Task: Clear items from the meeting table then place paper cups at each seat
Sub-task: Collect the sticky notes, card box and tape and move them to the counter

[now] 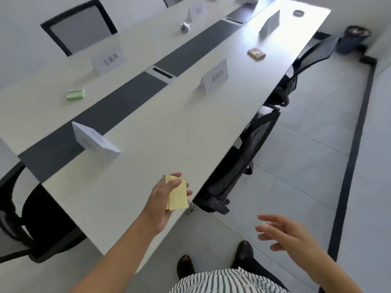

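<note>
My left hand (pixel 163 199) holds a pale yellow pad of sticky notes (pixel 177 194) just above the near edge of the long white meeting table (pixel 160 127). My right hand (pixel 285 233) hovers open over the floor to the right, fingers spread, holding nothing. On the table lie a green pad (pixel 75 93) at the left, a small brown box (pixel 256 53) toward the far right, and a crumpled shiny item (pixel 184 27) farther back. No paper cups are in view.
White folded name cards (pixel 94 139) (pixel 214 78) (pixel 109 60) (pixel 269 25) stand along the table. Black mesh chairs (pixel 239 166) (pixel 306 60) are pushed in on the right side, another (pixel 79 28) at the far left. A dark bin (pixel 352 39) stands at the far right.
</note>
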{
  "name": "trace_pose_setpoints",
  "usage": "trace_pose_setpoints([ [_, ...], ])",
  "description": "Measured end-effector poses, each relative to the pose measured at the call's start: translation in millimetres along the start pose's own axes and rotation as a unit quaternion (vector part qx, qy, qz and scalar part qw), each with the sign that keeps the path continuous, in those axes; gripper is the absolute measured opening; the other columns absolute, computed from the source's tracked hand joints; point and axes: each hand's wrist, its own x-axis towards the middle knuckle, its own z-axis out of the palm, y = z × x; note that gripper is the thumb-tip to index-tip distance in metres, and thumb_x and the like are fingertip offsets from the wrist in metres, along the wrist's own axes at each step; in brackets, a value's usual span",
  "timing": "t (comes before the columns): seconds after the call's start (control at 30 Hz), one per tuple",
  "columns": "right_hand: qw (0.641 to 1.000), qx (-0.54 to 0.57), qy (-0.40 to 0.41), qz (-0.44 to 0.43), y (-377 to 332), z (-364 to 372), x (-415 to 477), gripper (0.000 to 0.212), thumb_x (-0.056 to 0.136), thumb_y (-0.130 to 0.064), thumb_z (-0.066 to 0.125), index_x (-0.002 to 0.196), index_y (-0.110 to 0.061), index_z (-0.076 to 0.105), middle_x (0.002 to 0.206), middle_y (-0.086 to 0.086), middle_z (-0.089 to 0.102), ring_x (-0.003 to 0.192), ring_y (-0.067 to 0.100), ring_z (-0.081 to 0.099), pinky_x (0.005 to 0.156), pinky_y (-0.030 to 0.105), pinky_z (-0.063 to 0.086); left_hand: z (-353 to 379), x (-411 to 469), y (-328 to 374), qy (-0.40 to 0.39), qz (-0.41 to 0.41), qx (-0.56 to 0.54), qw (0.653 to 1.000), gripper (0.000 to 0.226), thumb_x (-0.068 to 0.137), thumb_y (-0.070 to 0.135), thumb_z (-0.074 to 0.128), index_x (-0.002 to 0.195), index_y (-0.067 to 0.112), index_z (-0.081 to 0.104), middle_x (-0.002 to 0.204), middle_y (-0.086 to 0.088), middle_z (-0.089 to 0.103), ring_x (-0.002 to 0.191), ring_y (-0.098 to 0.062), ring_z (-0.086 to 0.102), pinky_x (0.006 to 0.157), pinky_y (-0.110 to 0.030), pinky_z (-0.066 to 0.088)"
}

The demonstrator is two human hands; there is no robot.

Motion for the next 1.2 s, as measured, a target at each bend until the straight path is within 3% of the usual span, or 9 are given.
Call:
trace_pose_setpoints([
  [0.1,0.999,0.031,0.028,0.003,17,-25,-6,0.017,0.09,-0.022,0.063,0.106,-0.026,0.067,0.09,-0.004,0.078,0.084,0.013,0.073,0.076,0.033,0.056,35,-5,-15,0.016,-0.021,0.091,0.995,0.023,0.091,0.013,0.058,0.114,0.012,0.059,0.101,-0.018,0.065,0.086,-0.031,0.067,0.071,-0.039,0.053],
  [0.2,0.997,0.064,0.05,0.009,39,-61,-13,0.017,0.09,-0.023,0.063,0.106,-0.026,0.067,0.093,-0.001,0.077,0.085,0.014,0.073,0.074,0.031,0.056,73,-2,-38,0.03,-0.042,0.162,0.985,0.018,0.093,0.012,0.054,0.107,0.017,0.063,0.106,-0.018,0.068,0.085,-0.031,0.07,0.076,-0.042,0.052],
  [0.4,0.99,0.099,0.1,0.023,96,-166,-15,0.02,0.089,-0.021,0.064,0.109,-0.022,0.068,0.092,0.0,0.078,0.082,0.012,0.073,0.065,0.025,0.054,183,8,-79,0.002,-0.065,0.193,0.979,0.02,0.093,0.011,0.053,0.109,0.017,0.064,0.105,-0.022,0.069,0.086,-0.033,0.071,0.07,-0.037,0.049],
  [0.63,0.978,0.135,0.154,0.027,135,-287,-3,0.017,0.09,-0.025,0.063,0.107,-0.027,0.066,0.095,-0.003,0.077,0.081,0.008,0.073,0.071,0.028,0.055,315,35,-109,-0.05,-0.073,0.233,0.968,0.021,0.093,0.013,0.054,0.111,0.019,0.063,0.107,-0.019,0.07,0.091,-0.033,0.071,0.068,-0.037,0.05],
  [0.77,0.976,0.145,0.157,0.036,143,-327,22,0.018,0.091,-0.024,0.062,0.109,-0.025,0.066,0.096,-0.001,0.076,0.082,0.01,0.073,0.071,0.028,0.055,356,62,-108,-0.06,-0.07,0.265,0.96,0.019,0.093,0.016,0.055,0.109,0.023,0.064,0.105,-0.016,0.071,0.089,-0.029,0.072,0.073,-0.041,0.051],
  [0.93,0.976,0.156,0.144,0.058,141,-367,75,0.018,0.091,-0.028,0.063,0.108,-0.028,0.065,0.096,-0.003,0.076,0.082,0.007,0.072,0.075,0.029,0.057,392,119,-102,-0.04,-0.072,0.264,0.961,0.019,0.093,0.014,0.055,0.109,0.02,0.063,0.106,-0.02,0.069,0.095,-0.037,0.069,0.062,-0.033,0.051],
  [1.1,0.975,0.134,0.167,0.061,113,-441,137,0.02,0.09,-0.029,0.064,0.109,-0.028,0.066,0.094,-0.005,0.076,0.082,0.007,0.072,0.074,0.028,0.056,451,202,-86,-0.038,-0.077,0.25,0.964,0.02,0.094,0.014,0.054,0.112,0.017,0.062,0.11,-0.022,0.068,0.09,-0.034,0.07,0.07,-0.038,0.049],
  [1.2,0.974,0.127,0.183,0.041,75,-492,171,0.019,0.089,-0.029,0.064,0.109,-0.027,0.067,0.091,-0.005,0.076,0.082,0.008,0.072,0.072,0.027,0.056,506,248,-53,-0.081,-0.072,0.245,0.964,0.022,0.094,0.015,0.054,0.114,0.016,0.061,0.109,-0.022,0.068,0.088,-0.033,0.07,0.07,-0.038,0.048],
])
